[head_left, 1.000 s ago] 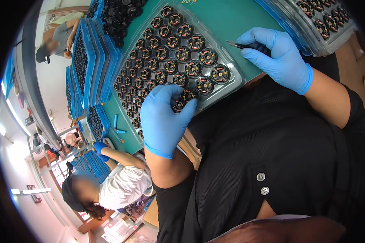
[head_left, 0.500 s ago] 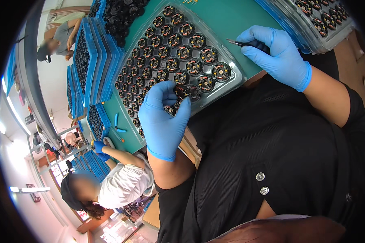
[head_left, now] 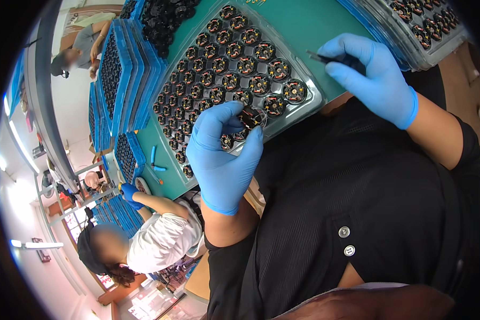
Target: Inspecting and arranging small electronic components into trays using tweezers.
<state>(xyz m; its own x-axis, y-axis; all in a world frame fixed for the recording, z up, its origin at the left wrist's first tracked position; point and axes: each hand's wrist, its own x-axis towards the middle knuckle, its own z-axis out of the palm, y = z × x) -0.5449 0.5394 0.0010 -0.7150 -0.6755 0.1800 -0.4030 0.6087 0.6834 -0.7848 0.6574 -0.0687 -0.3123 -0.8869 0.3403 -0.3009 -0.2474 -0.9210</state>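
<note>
My left hand [head_left: 224, 154], in a blue glove, pinches a round black motor part [head_left: 252, 116] with copper and yellow bits between thumb and fingers. It hangs over the near edge of a clear plastic tray [head_left: 309, 109], whose pockets hold rows of similar round black parts [head_left: 259, 84]. Off to the right, above the table beside the tray, my gloved right hand [head_left: 376, 80] is closed around dark tweezers [head_left: 340, 60]. Their narrow tips point left, toward the tray, and touch nothing. My left fingers hide part of the held piece and some pockets.
A stack of filled trays [head_left: 405, 48] stands at the far right. Blue tray stacks [head_left: 130, 80] and a pile of black parts [head_left: 165, 24] lie far left. Blue-handled cutters [head_left: 154, 160] rest on the green table [head_left: 296, 24]. A co-worker in white [head_left: 160, 240] sits left.
My left hand has shifted slightly to the right with the motor part, which is tilted differently. The tweezers have turned a little in my right hand. The whole view has shifted slightly.
</note>
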